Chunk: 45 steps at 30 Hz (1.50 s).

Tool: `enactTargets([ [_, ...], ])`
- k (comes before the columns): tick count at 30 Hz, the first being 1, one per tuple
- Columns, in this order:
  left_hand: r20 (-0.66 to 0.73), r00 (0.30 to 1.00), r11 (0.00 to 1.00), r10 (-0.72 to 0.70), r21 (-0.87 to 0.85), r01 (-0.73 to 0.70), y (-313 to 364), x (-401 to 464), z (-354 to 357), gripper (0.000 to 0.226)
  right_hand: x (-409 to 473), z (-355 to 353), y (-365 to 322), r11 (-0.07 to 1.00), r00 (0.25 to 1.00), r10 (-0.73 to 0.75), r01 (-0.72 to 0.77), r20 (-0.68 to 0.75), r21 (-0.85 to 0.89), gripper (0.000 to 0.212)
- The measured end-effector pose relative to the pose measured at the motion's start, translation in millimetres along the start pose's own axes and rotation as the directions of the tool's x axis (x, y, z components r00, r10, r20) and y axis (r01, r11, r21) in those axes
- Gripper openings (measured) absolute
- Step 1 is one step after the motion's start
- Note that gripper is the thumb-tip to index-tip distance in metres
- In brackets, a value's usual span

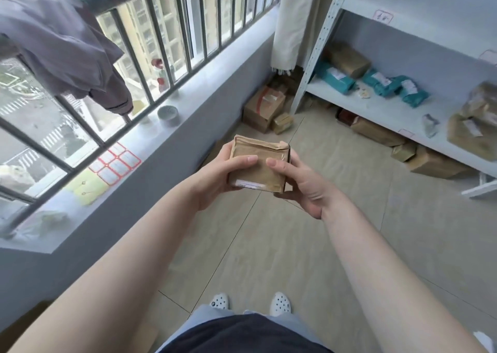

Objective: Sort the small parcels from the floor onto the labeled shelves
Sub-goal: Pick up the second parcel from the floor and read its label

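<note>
I hold a small brown paper-wrapped parcel (257, 164) in front of me at chest height, above the tiled floor. My left hand (217, 176) grips its left side, thumb on top. My right hand (301, 183) grips its right side and underside. A white label strip runs along the parcel's near edge. The grey metal shelf unit (382, 107) stands at the right, with teal parcels (333, 79) and brown parcels (347, 59) on its lower shelf. Paper labels (383, 16) are stuck on the shelf edges.
Brown boxes (265, 107) lie on the floor in the far corner, and more brown parcels (430, 161) sit under the shelf. A window ledge (150, 142) with a tape roll (168, 114) and sticker sheets (115, 163) runs along the left. A grey garment (67, 46) hangs on the railing.
</note>
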State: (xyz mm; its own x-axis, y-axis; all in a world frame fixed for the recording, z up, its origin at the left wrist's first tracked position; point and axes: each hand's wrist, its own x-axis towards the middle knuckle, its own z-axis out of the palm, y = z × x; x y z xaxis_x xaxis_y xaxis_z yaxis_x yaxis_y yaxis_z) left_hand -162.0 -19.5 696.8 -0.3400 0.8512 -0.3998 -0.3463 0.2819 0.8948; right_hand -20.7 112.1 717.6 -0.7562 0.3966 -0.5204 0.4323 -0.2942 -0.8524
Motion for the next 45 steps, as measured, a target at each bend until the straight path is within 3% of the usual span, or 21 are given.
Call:
enactTargets([
  [4,0.000,0.998,0.997,-0.061,0.036,0.061,10,-7,1,0.087,-5,6,-2,0.999,0.999,-0.034,0.035,0.029,-0.014,0.076],
  [7,0.051,0.994,0.992,-0.098,0.079,0.094,14,-10,-2,0.092,-5,7,-8,1.000,1.000,0.027,-0.027,-0.003,0.016,0.067],
  [10,0.140,0.990,0.997,-0.019,0.074,0.009,12,-12,-11,0.117,-4,5,-15,0.986,0.990,0.143,-0.143,0.005,0.086,0.057],
  [12,0.176,0.979,0.989,0.099,0.090,-0.116,11,-15,-11,0.114,-5,5,-20,0.977,0.985,0.165,-0.171,0.050,0.127,0.050],
  [14,0.115,0.979,0.978,0.166,0.111,-0.179,10,-17,-11,0.105,-7,6,-24,0.972,0.979,0.172,-0.186,0.105,0.141,0.052],
  [18,-0.093,0.972,0.971,0.217,0.125,-0.205,7,-16,-15,0.088,-4,9,-24,0.976,0.980,0.163,-0.178,0.117,0.126,0.080],
  [23,-0.213,0.963,0.985,0.163,0.087,-0.147,8,-19,-13,0.082,-4,24,-18,0.998,0.999,0.017,-0.020,-0.052,-0.056,0.098],
  [27,-0.199,0.973,0.991,0.119,0.079,-0.105,11,-19,-12,0.063,-2,29,-16,0.998,0.981,-0.070,0.067,-0.182,-0.020,0.065],
  [28,-0.199,0.974,0.992,0.111,0.075,-0.098,12,-20,-13,0.069,-2,30,-16,0.997,0.979,-0.064,0.072,-0.193,0.035,0.059],
  [31,-0.266,0.962,0.998,0.059,0.023,-0.055,10,-19,-15,0.116,-4,32,-19,0.971,0.977,-0.022,0.072,-0.214,0.227,0.046],
  [33,-0.301,0.953,0.998,0.041,-0.023,-0.050,7,-21,-11,0.121,-3,35,-18,0.941,0.975,0.010,0.066,-0.222,0.331,0.044],
  [38,-0.338,0.941,0.971,-0.018,-0.232,-0.065,5,-19,-1,0.083,1,43,-11,0.894,0.976,0.058,0.043,-0.208,0.447,0.050],
  [41,-0.354,0.935,0.971,-0.015,-0.227,-0.071,9,-19,-5,0.073,3,39,-9,0.917,0.968,0.034,0.068,-0.249,0.393,0.045],
  [42,-0.353,0.935,0.975,-0.007,-0.208,-0.071,10,-19,-8,0.074,5,36,-9,0.936,0.958,0.012,0.090,-0.286,0.340,0.052],
  [45,-0.321,0.947,0.988,0.024,-0.135,-0.071,16,-18,-19,0.087,7,24,-9,0.984,0.919,-0.090,0.142,-0.385,0.108,0.101],
])
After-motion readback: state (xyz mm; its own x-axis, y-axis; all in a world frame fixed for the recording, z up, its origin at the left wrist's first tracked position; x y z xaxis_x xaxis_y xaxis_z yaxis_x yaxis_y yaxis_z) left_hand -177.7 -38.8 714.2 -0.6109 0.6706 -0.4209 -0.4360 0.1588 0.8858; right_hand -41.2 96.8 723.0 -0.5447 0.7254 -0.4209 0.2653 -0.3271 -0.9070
